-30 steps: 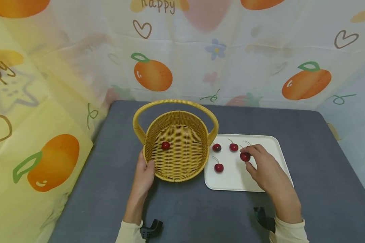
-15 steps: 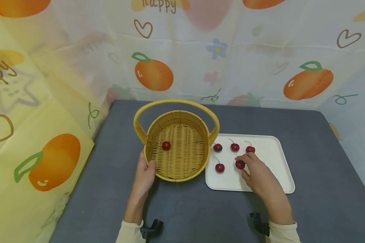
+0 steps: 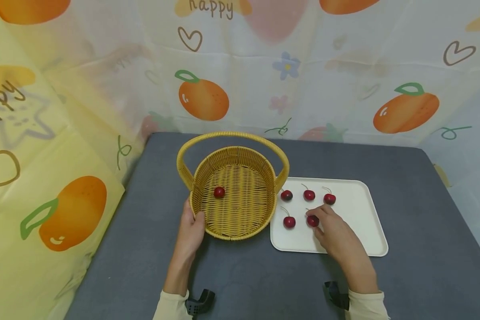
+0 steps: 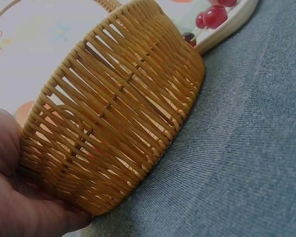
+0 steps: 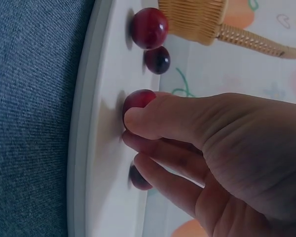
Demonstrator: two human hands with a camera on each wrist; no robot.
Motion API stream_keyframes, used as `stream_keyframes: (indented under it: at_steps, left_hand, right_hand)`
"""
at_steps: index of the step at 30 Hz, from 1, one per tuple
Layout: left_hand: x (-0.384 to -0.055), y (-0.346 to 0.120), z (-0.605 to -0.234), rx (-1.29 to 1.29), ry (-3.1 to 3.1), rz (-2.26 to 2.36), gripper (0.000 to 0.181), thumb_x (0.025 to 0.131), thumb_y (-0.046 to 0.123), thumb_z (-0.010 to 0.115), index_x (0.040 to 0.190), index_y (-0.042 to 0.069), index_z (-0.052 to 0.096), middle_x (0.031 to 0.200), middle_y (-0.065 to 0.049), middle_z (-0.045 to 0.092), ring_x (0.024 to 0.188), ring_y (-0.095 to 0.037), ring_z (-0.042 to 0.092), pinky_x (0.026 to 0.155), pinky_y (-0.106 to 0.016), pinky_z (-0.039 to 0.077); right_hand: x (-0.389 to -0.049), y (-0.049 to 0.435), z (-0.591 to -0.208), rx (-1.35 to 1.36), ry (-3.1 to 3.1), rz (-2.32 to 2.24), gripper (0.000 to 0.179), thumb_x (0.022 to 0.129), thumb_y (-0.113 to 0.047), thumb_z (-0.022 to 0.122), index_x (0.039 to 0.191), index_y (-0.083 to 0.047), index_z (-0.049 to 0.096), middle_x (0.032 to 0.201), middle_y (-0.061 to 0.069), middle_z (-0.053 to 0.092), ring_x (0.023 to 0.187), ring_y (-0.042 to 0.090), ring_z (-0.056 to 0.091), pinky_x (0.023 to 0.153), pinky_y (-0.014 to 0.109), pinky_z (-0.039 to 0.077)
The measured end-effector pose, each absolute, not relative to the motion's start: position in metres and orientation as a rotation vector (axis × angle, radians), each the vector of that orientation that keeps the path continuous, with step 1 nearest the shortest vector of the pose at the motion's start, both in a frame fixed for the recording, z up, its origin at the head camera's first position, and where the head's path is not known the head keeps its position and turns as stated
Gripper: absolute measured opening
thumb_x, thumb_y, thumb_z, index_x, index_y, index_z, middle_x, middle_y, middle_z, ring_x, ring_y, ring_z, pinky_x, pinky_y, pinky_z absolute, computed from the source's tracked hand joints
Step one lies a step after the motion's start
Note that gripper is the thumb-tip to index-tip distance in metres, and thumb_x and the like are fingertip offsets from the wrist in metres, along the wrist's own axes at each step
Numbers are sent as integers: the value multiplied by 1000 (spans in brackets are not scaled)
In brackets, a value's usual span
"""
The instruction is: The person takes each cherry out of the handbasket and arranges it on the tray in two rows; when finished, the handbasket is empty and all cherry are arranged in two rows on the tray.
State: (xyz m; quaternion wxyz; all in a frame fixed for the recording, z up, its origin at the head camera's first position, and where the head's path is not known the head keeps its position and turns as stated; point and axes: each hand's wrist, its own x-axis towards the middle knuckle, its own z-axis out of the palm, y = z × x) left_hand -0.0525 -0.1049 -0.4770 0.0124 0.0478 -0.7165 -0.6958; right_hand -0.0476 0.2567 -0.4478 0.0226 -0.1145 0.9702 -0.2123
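My left hand [image 3: 191, 231] grips the left side of a round woven basket [image 3: 240, 200] with a tall arched handle. One red cherry [image 3: 219, 192] lies inside, left of the middle. Over the white tray [image 3: 364, 218], my right hand [image 3: 338, 235] pinches a dark red cherry [image 3: 313, 221] between thumb and fingers. The right wrist view shows that cherry [image 5: 140, 100] at or just above the tray surface; whether it touches I cannot tell. Beside it sits a cherry with a stem [image 3: 289, 222]. Behind stand more cherries: left [image 3: 286, 195], middle [image 3: 309, 195] and right [image 3: 330, 199].
The basket's right side meets or overhangs the tray's left edge. A grey cloth [image 3: 260, 284] covers the table. A fruit-printed curtain [image 3: 248, 89] rises along the back, with yellow printed cloth [image 3: 64, 204] at the left.
My right hand has moved left and closer to me with the pinched cherry, now in the front row. The back right cherry has come into fuller view. My left hand and the basket stay put.
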Motion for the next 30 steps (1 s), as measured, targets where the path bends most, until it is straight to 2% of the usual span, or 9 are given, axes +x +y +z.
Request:
stream_keyframes:
  at_steps: [16,30]
  left_hand:
    - [-52,-105,-476,139,-2221,-2169,67,107,-4,36,169,11,17,171,-11,27,156,-27,26,125,-51,24]
    - [-52,-105,-479,121,-2206,-2185,68,106,-5,34,169,11,15,170,-13,26,155,-28,27,124,-52,25]
  right_hand:
    - [-49,257,-449,-366,3008,-628,33,88,3,79,120,0,72,116,14,66,102,30,68,96,52,56]
    - [-46,256,-437,-350,2958,-599,45,88,-1,81,130,-1,69,125,16,66,112,33,66,101,54,54]
